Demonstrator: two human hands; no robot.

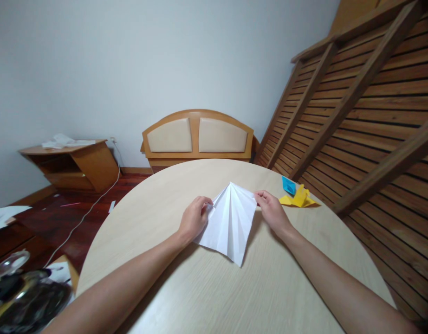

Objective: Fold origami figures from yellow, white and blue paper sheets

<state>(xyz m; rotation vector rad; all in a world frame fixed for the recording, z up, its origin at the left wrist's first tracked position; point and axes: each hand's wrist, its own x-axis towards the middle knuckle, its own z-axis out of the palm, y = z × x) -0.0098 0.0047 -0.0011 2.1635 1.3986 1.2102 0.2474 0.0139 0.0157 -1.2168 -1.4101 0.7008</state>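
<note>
The creased white paper [230,221] lies mid-tabletop [269,287], its far corners pinched by the fingers of the left hand [195,218] and right hand [271,211], apparently to steady the folds, with yellow [299,198] and blue origami pieces [288,184] just beyond.

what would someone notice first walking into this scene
Most likely the creased white paper sheet, fanned with folds at the middle of the round pale wooden table, with the left hand and right hand pinching its two upper corners. Next, the small yellow folded paper figure and blue folded paper piece beside the right hand, near the table's far right edge.
</note>
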